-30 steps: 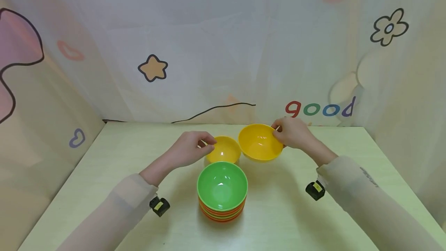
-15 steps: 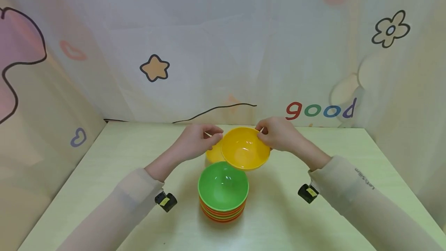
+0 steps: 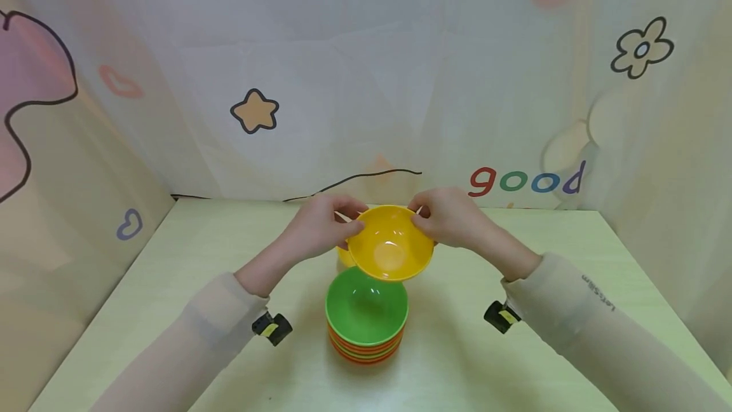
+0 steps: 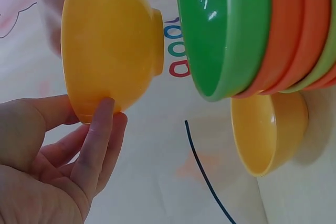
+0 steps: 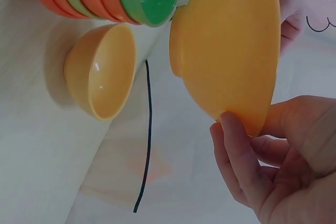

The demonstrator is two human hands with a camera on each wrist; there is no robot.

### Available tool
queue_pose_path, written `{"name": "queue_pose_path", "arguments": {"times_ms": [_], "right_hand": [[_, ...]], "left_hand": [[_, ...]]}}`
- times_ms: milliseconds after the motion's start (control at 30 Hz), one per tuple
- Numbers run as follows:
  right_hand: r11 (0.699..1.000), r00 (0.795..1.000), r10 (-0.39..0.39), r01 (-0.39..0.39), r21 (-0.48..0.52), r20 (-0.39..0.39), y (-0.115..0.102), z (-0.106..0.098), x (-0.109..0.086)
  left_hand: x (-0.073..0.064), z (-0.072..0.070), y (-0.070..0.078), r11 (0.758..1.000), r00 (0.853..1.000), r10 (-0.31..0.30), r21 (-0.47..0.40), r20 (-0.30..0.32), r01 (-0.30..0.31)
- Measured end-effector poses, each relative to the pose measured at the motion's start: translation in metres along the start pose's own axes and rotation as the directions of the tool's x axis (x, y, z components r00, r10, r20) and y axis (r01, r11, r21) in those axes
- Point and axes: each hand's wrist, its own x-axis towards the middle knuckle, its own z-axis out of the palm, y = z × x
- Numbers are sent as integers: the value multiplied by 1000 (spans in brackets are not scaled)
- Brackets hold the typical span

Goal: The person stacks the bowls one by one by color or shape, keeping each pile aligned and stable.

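A yellow bowl [image 3: 391, 243] is held up between both hands, above and just behind a stack of bowls. My left hand [image 3: 327, 224] pinches its left rim, thumb inside and fingers on the outer wall, as the left wrist view shows. On the opposite side my right hand [image 3: 452, 218] pinches the rim in the same way. Topmost in the stack is a green bowl [image 3: 367, 310], with several orange and light green bowls [image 3: 366, 355] nested under it. A second yellow bowl [image 5: 102, 72] sits on the table behind the stack, mostly covered by the held bowl in the head view.
The pale table [image 3: 515, 348] ends at a printed cloth backdrop [image 3: 320, 81] at the back, and cloth also stands along the left and right sides. Each wrist carries a small black camera, one on the left [image 3: 272, 329] and one on the right [image 3: 502, 316].
The right hand has brought the yellow bowl leftward, over the other yellow bowl and toward the stack. The left hand has risen slightly and now grips its left rim.
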Motion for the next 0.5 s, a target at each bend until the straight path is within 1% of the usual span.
{"name": "queue_pose_path", "arguments": {"times_ms": [233,333,500], "right_hand": [[1000,1000,-8,8,26,8,-9,2,-3],[999,1000,-8,7,50,25,-13,4,-5],[996,998,-35,31,85,44,-16,11,-10]], "left_hand": [[-7,-6,6,999,1000,-26,32,1,26],[-11,-7,7,998,999,-40,56,5,40],[-16,-6,4,995,998,-61,80,9,60]]}}
